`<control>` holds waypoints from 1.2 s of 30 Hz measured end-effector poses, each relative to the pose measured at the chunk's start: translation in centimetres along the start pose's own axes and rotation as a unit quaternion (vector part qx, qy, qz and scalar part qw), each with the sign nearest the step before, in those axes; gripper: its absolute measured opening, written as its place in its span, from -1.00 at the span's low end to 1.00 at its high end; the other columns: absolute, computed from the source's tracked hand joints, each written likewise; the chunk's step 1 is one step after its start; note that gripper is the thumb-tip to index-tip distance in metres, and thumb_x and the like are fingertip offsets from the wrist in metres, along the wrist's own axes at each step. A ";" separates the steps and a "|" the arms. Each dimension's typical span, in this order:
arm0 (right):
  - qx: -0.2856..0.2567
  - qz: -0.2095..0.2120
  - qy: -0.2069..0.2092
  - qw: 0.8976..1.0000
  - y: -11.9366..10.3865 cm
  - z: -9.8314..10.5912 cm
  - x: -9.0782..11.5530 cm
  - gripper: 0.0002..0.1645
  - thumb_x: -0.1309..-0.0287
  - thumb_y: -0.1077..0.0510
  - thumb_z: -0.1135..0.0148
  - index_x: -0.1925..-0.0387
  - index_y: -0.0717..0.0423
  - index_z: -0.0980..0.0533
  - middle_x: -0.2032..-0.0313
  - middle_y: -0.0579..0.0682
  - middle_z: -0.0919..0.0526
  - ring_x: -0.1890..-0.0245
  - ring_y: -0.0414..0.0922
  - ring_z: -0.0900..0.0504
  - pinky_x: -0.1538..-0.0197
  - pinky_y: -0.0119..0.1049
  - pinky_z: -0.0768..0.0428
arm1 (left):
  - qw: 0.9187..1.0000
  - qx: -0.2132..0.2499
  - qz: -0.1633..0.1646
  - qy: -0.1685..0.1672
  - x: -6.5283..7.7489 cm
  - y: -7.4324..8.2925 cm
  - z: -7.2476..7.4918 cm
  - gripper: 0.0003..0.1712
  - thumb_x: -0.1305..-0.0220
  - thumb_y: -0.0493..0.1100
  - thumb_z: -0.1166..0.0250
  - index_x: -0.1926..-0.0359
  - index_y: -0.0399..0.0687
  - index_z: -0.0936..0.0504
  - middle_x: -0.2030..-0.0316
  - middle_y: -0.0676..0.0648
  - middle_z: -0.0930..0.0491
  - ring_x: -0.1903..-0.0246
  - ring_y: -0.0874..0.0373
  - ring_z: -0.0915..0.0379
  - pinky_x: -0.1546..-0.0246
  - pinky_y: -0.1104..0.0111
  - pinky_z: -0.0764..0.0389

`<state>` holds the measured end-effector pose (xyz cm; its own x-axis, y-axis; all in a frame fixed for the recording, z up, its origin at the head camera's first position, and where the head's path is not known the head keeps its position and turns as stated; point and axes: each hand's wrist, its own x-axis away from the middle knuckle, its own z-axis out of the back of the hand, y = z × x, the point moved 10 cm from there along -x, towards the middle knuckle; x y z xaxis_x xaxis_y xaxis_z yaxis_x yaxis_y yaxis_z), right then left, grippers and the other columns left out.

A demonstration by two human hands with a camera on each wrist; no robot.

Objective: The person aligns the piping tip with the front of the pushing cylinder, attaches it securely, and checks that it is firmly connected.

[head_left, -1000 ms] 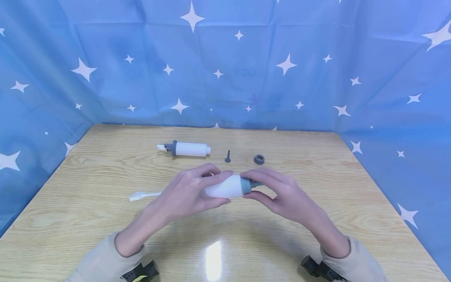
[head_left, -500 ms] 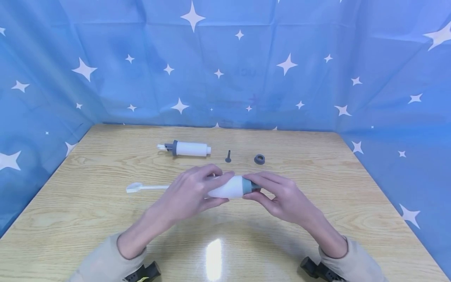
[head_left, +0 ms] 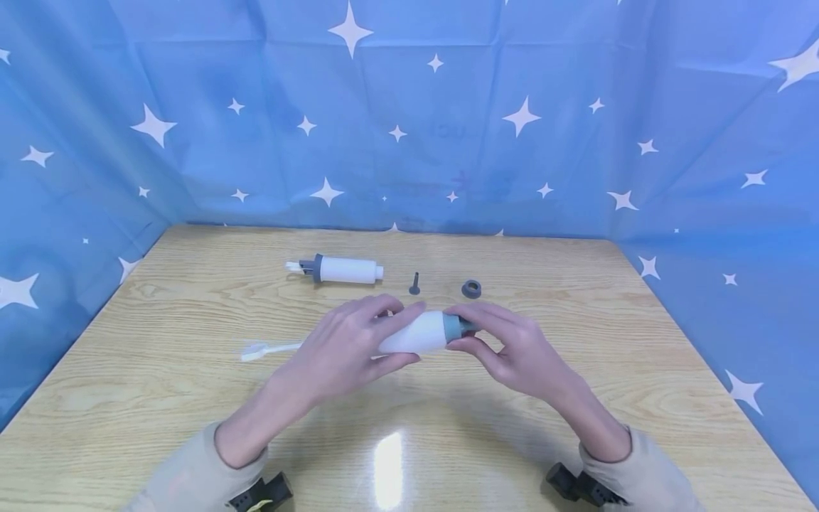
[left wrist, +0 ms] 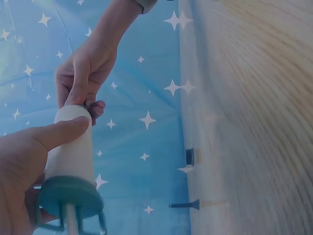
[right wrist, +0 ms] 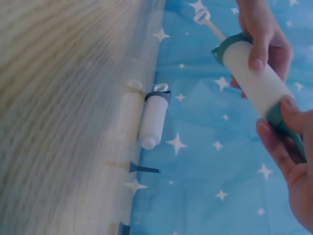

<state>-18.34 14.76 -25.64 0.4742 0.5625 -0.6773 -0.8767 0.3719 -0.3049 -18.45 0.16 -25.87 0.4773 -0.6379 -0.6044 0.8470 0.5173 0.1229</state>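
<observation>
Above the table, a large plastic syringe is held sideways between both hands. It has a white barrel, a teal flange and a white plunger rod whose handle end sticks out to the left. My left hand grips the barrel, thumb along its near side. With thumb and fingers, my right hand pinches the teal cap at the other end. A narrower teal nozzle part lies partly hidden behind the right fingers.
Toward the back of the wooden table lies a second white syringe with a dark grey flange. To its right stand a small dark nozzle and a dark ring cap. A blue star-printed curtain surrounds the table.
The plunger handle swung left and turned, then came back partly to the right. The syringe's capped end has risen slightly and shifted right, both hands keeping their hold.
</observation>
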 end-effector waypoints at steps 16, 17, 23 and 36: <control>-0.031 -0.137 -0.066 0.988 5.4 -1.3 1.0 -0.53 -0.09 0.27 -0.50 -0.08 0.15 -0.64 0.11 -0.04 -0.74 0.30 -0.21 -0.72 0.33 -0.37 -0.67 | 0.992 0.037 0.103 -0.070 1.0 -5.0 -2.6 -0.38 -0.11 0.00 -0.56 -0.19 -0.05 -0.65 0.00 -0.17 -0.67 0.14 -0.02 -0.65 0.18 0.14 -0.71; -0.031 -0.144 -0.076 0.986 5.7 -1.6 1.1 -0.55 -0.11 0.26 -0.49 -0.07 0.16 -0.65 0.13 -0.04 -0.73 0.31 -0.22 -0.72 0.35 -0.37 -0.66 | 0.990 0.040 0.110 -0.076 1.1 -5.3 -2.9 -0.38 -0.11 -0.01 -0.56 -0.19 -0.06 -0.65 -0.01 -0.18 -0.66 0.13 -0.03 -0.65 0.17 0.12 -0.71; -0.005 -0.155 -0.111 0.982 6.9 -2.2 1.6 -0.74 -0.14 0.35 -0.43 0.10 0.17 -0.69 0.31 -0.11 -0.71 0.49 -0.30 -0.55 0.46 -0.41 -0.56 | 0.983 0.057 0.141 -0.104 1.7 -6.7 -4.6 -0.41 -0.12 -0.06 -0.56 -0.16 -0.12 -0.65 -0.02 -0.23 -0.65 0.12 -0.09 -0.64 0.14 0.05 -0.70; 0.007 -0.203 -0.204 0.958 9.5 -4.1 3.3 -0.90 -0.25 0.31 -0.35 0.20 0.21 -0.70 0.34 -0.10 -0.72 0.42 -0.32 -0.59 0.34 -0.40 -0.64 | 0.969 0.086 0.164 -0.161 2.9 -7.8 -7.2 -0.42 -0.14 -0.21 -0.52 -0.20 -0.13 -0.62 -0.06 -0.23 -0.63 0.08 -0.09 -0.63 0.07 0.06 -0.68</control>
<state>-25.45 17.13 -33.47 0.7704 0.6101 -0.1850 -0.6131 0.6295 -0.4773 -25.32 -1.59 -34.21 0.7528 -0.6143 -0.2365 0.6502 0.6376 0.4132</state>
